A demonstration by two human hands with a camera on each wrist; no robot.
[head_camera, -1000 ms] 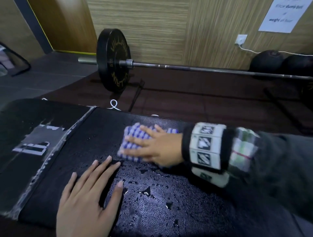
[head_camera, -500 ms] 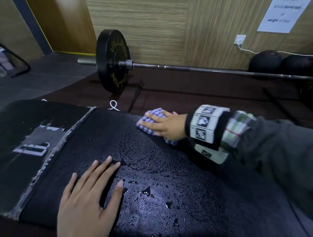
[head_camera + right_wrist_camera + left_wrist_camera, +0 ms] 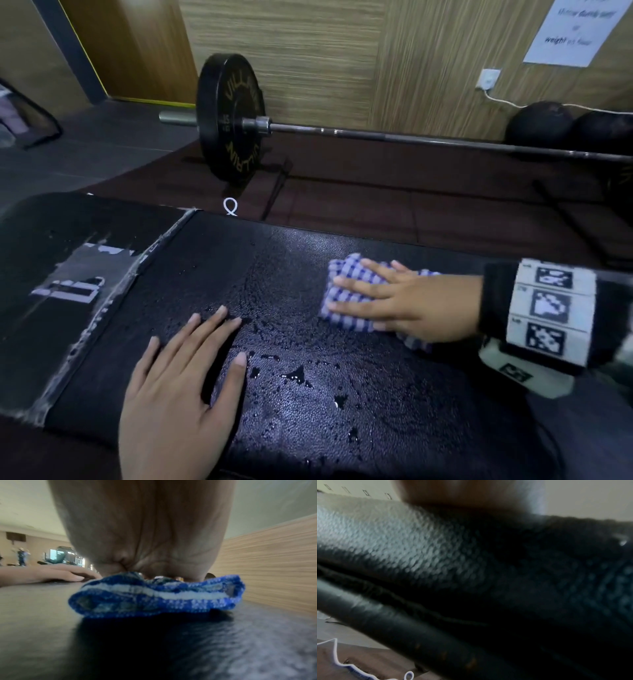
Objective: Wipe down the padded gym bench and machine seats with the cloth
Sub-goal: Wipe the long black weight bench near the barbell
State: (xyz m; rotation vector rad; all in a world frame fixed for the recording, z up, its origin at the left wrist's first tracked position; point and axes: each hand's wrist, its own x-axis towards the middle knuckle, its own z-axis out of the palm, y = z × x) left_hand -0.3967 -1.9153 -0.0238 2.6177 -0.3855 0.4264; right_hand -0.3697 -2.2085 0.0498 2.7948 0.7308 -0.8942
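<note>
A black padded bench (image 3: pixel 308 394) fills the lower head view, wet with drops and smears near its middle. A folded blue-and-white checked cloth (image 3: pixel 346 294) lies flat on its right half, under my right hand (image 3: pixel 394 301), which presses it with straight fingers. In the right wrist view the cloth (image 3: pixel 154 595) bulges out from under my palm (image 3: pixel 145 527) on the pad (image 3: pixel 120 649). My left hand (image 3: pixel 185 377) rests flat on the pad near the front, fingers spread and holding nothing. The left wrist view is dark and shows only blurred black padding (image 3: pixel 436 561).
A second worn pad (image 3: pixel 61 274) with peeling grey patches joins the bench at the left. Behind the bench a barbell (image 3: pixel 411 138) with a black plate (image 3: pixel 229 116) lies on the floor. Two dark balls (image 3: pixel 541 123) sit by the wooden wall.
My right hand swept the cloth from the pad's middle to its far edge, then back toward the right. The left hand stayed put.
</note>
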